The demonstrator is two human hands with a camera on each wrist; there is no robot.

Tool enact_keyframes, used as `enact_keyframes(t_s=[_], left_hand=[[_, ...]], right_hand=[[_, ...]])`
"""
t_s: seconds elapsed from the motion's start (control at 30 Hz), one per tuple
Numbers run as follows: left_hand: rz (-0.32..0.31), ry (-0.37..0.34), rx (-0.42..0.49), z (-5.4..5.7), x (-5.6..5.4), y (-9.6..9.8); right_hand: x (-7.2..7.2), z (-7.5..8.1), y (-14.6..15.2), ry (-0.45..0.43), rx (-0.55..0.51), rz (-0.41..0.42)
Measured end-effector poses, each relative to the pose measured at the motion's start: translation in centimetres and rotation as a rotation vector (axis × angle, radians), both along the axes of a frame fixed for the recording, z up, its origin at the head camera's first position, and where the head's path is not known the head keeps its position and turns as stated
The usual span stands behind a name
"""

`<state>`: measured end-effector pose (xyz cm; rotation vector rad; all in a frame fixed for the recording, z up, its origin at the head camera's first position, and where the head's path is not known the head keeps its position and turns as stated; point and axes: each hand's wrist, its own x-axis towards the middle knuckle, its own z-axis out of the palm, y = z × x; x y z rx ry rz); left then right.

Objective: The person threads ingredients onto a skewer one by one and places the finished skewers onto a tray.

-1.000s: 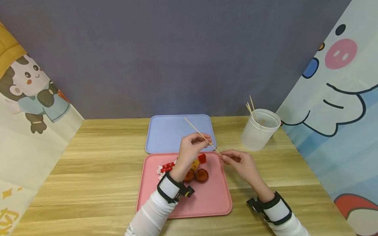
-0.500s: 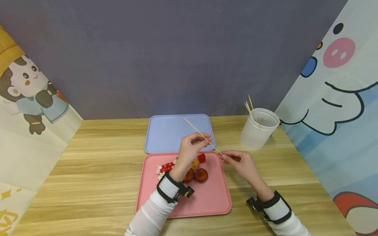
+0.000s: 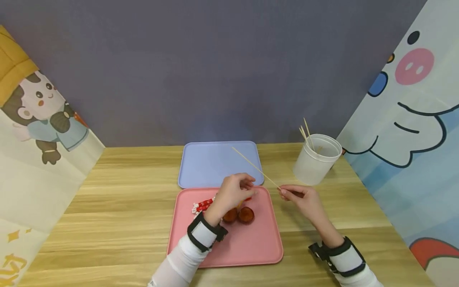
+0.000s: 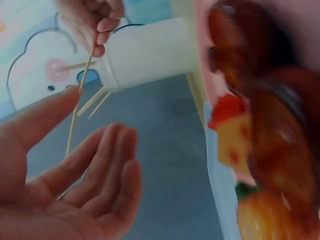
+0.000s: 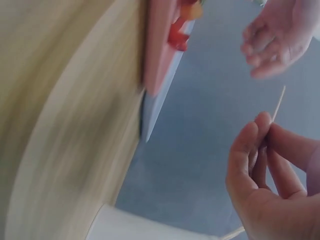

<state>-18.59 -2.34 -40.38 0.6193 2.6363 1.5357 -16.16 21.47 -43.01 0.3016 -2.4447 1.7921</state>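
Observation:
My right hand (image 3: 301, 199) pinches one end of a thin bamboo skewer (image 3: 255, 166) between thumb and fingers, right of the pink tray. The skewer slants up and left, its far end over the blue tray. My left hand (image 3: 231, 195) hovers above the pink tray (image 3: 251, 249) with thumb and fingers apart, holding nothing. Below it on the tray lie two brown round food pieces (image 3: 246, 215) and red sticks with white ends (image 3: 203, 205). In the left wrist view a red piece (image 4: 227, 109) and a spotted yellow piece (image 4: 234, 142) sit beside glossy brown ones.
Behind the pink tray is a light blue tray (image 3: 201, 167). A white tub (image 3: 315, 163) with several skewers (image 3: 306, 133) leaning in it stands at the back right. A grey panel (image 3: 222, 71) rises behind the wooden table (image 3: 118, 207), with printed cartoon sheets at both sides.
The left hand has let go of the skewer, opened and dropped slightly toward the pink tray. The right hand has moved a little to the right with the skewer.

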Motion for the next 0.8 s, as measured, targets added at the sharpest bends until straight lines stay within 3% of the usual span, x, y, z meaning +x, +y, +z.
enact_keyframes(t_s=[0.13,0.33,0.6,0.8], left_hand=[[-0.047,0.008,-0.171,-0.4,0.9,-0.5],[-0.098,0.033,-0.303,-1.1,1.9,-1.1],[-0.159,0.102,-0.553,-1.6,2.3,-0.9],[-0.192,0.122,-0.671,-2.1,2.6,-0.3]], right_hand=[[0.1,-0.5,1.2,-0.01,0.032,-0.025],[0.2,-0.7,2.9,-0.054,0.092,-0.078],[-0.2,-0.9,5.0,-0.09,0.198,-0.154],[-0.7,-1.0,5.4,-0.101,0.28,-0.183]])
